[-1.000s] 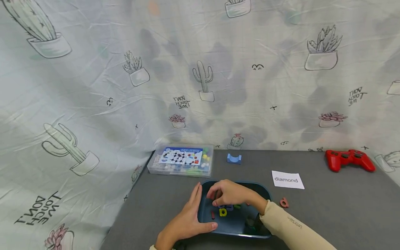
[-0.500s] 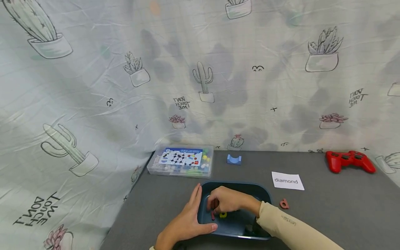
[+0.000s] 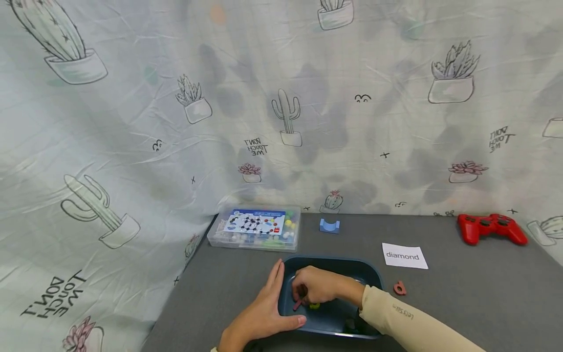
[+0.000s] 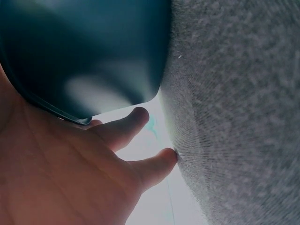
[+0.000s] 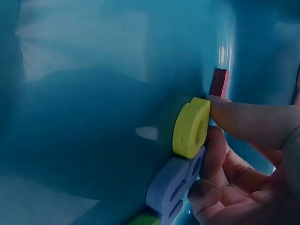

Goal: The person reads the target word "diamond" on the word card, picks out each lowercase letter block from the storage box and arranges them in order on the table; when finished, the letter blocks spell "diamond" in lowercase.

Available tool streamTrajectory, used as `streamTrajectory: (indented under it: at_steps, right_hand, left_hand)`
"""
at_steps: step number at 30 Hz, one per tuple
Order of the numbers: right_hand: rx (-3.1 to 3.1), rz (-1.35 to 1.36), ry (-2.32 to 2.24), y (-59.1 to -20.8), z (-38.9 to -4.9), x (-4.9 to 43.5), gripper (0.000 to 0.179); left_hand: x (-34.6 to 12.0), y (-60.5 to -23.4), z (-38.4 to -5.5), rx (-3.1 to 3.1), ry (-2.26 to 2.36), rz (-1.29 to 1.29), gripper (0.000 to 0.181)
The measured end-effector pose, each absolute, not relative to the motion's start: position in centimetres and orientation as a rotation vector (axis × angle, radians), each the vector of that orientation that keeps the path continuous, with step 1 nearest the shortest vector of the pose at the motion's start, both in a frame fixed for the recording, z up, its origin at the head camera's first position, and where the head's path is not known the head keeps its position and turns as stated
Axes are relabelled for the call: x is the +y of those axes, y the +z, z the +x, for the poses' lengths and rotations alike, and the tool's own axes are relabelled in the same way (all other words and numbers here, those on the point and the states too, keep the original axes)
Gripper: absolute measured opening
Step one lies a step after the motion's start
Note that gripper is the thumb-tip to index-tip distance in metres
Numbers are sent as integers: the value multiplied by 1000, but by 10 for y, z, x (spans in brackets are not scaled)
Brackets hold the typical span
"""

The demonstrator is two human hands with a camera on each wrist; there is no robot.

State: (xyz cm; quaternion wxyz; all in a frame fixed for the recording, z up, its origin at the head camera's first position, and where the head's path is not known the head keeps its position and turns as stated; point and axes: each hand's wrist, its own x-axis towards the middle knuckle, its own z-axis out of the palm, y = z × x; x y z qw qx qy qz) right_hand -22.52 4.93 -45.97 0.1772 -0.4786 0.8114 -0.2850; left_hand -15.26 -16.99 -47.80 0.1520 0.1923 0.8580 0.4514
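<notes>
Inside the dark blue tray [image 3: 327, 323], my right hand [image 3: 320, 284] pinches a thin red bar-shaped letter [image 3: 297, 305] between thumb and fingers. A yellow letter [image 5: 192, 127] lies right beside the thumb tip in the right wrist view. Below it come a purple-blue letter [image 5: 168, 185] and part of a green one [image 5: 145, 219]; the hand hides these two in the head view. My left hand [image 3: 263, 307] rests against the tray's left side, fingers straight along it and thumb over the near rim. The left wrist view shows its palm [image 4: 61, 173] at the rim.
Right of the tray lies a red letter d [image 3: 400, 288], below a white card [image 3: 404, 255] reading "diamond". Farther back are a clear plastic case [image 3: 255, 228], a small blue block [image 3: 329, 226] and a red game controller [image 3: 491, 229]. A cactus-print curtain [image 3: 343, 122] hangs behind.
My right hand has come down and nearer to the red bar-shaped letter, which has turned from upright to slanted in the head view. The left hand stays at the tray.
</notes>
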Motion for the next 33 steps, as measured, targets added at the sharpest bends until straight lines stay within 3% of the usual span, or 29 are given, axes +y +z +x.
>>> streamTrajectory:
  at_steps: [5,14,29,33]
  right_hand:
    - [2320,-1431,-811,-464,-229,55,20]
    - [2349,-1182,-953,-443,-224,60,24]
    - [2342,-1139,-1193,-427,-217,99,17]
    - [2332,-1173,-1219,-421,-216,109,33]
  left_hand:
    - [-168,-478,-153,2456,1294,545,124]
    - [-169,-475,-151,2472,1277,530,124]
    - [-170,-473,-153,2477,1261,517,124]
    - [-169,-473,-152,2461,1270,514,124]
